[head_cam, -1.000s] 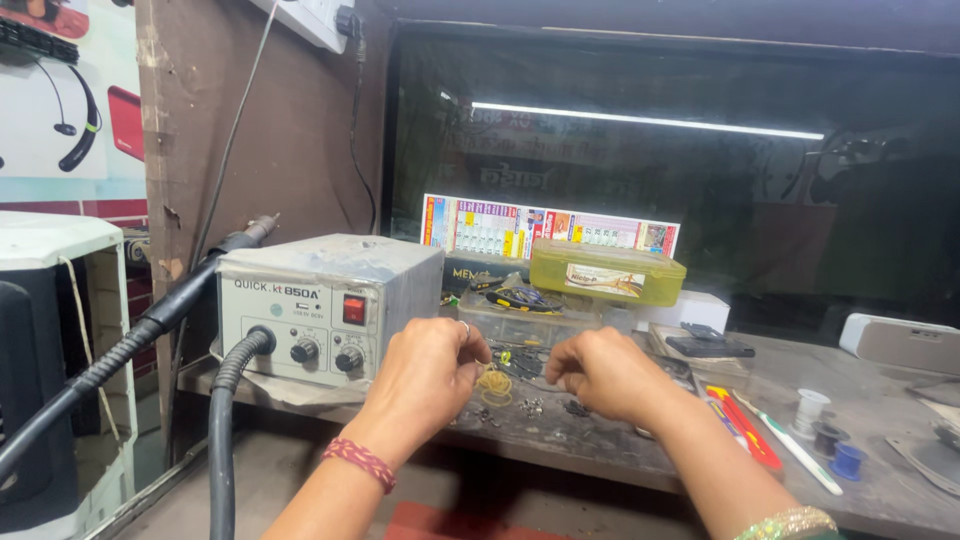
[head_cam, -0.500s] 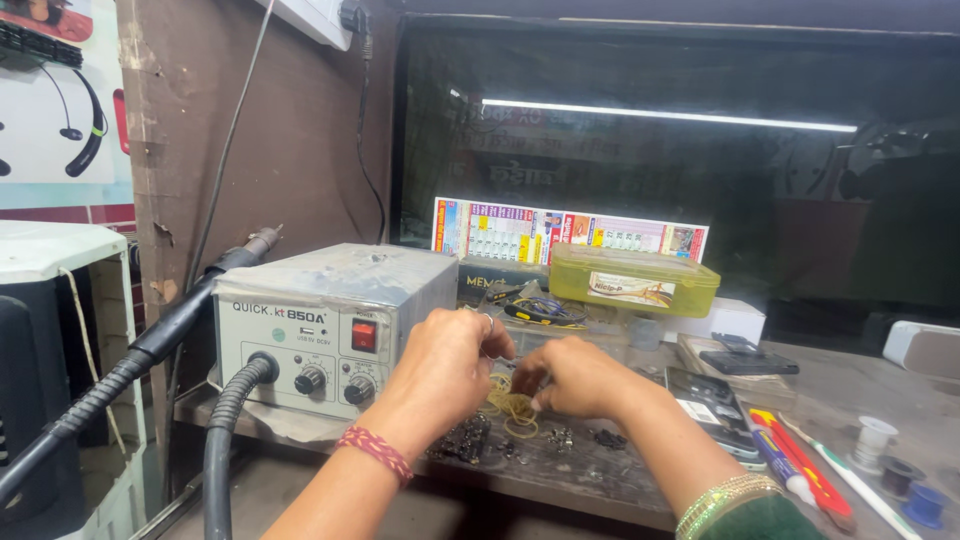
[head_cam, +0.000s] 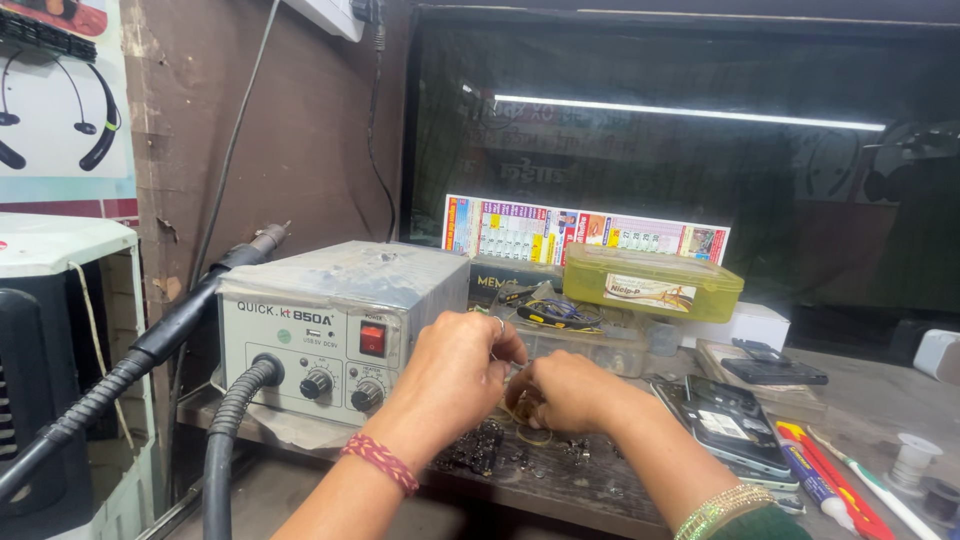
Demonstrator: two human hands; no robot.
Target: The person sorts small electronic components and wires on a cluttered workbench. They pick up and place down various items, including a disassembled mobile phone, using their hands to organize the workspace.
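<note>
We've got both hands bunched together over the cluttered workbench. Our left hand curls its fingers narrow, and our right hand is closed into a loose fist, both pinching at something small between them, too hidden to name. Close grip, likely for fine control. The grey hot-air rework station crowds the left; an opened phone lies right.

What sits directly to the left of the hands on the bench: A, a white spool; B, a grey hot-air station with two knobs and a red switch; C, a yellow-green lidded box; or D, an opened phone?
B: the grey hot-air station stands just beside the left hand, while the right hand lies nearer the opened phone.
</note>
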